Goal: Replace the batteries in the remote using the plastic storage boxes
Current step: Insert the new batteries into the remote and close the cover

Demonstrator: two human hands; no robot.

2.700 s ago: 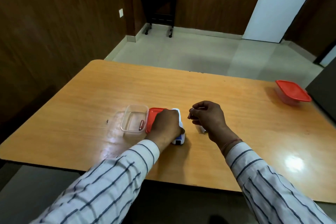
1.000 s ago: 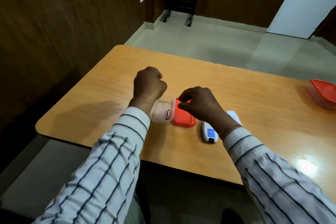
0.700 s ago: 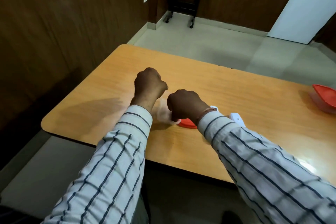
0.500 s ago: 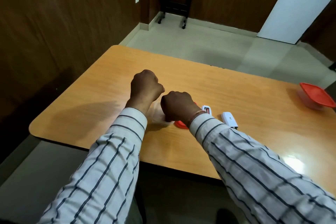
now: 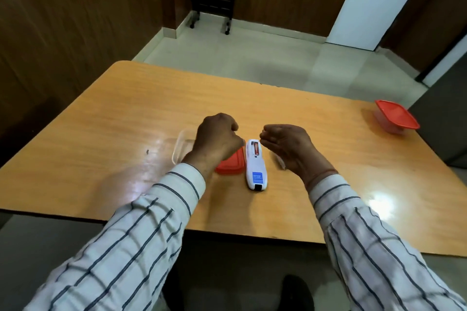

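Between the loosely curled left hand (image 5: 218, 137) and right hand (image 5: 288, 146), neither visibly holding anything, lies a white remote (image 5: 255, 168), one battery (image 5: 256, 148) in its open compartment.

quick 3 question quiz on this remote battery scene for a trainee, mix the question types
1. True or false: the remote lies with its battery bay open and a battery in it.
2. The loose red lid lies: A) on the clear box B) flat on the table beside the remote C) on the floor.
3. Fill in: the closed box with a red lid sits near the table's far ____ corner.

Key: 1 true; 2 B; 3 right.
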